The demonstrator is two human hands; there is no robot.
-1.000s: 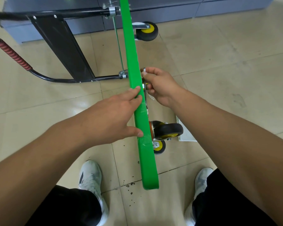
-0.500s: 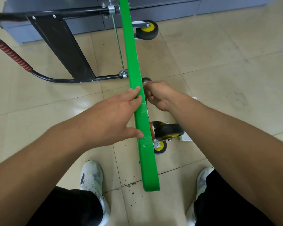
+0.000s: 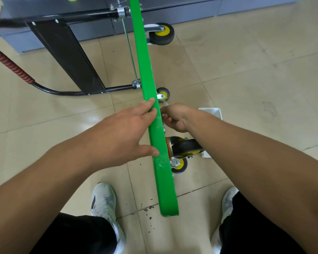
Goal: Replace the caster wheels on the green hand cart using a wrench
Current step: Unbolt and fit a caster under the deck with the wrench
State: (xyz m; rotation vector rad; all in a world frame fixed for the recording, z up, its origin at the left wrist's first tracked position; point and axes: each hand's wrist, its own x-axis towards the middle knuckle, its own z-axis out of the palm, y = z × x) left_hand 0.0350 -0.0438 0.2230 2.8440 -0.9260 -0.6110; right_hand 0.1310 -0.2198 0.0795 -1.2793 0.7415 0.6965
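The green hand cart [image 3: 145, 70] stands on its side edge on the tiled floor, with its underside facing right. My left hand [image 3: 123, 132] rests on the upper edge of the deck, fingers straight and thumb pressed against the green face. My right hand [image 3: 176, 116] is curled against the underside just above a large black caster wheel [image 3: 185, 148]. It grips a thin metal wrench [image 3: 163, 129], of which only a sliver shows. A small yellow-hubbed caster [image 3: 180, 165] sits below the black one. Two more casters [image 3: 162, 33] [image 3: 162, 93] are farther along the deck.
The folded black handle with a red grip [image 3: 13, 68] lies to the left. A white plastic basket [image 3: 212, 111] sits on the floor behind my right forearm. Grey cabinets [image 3: 246, 4] line the back. My two white shoes [image 3: 103, 202] stand either side of the deck's near end.
My right hand has moved down along the underside of the deck, from beside the handle hinge toward the black caster. The left hand has stayed in place.
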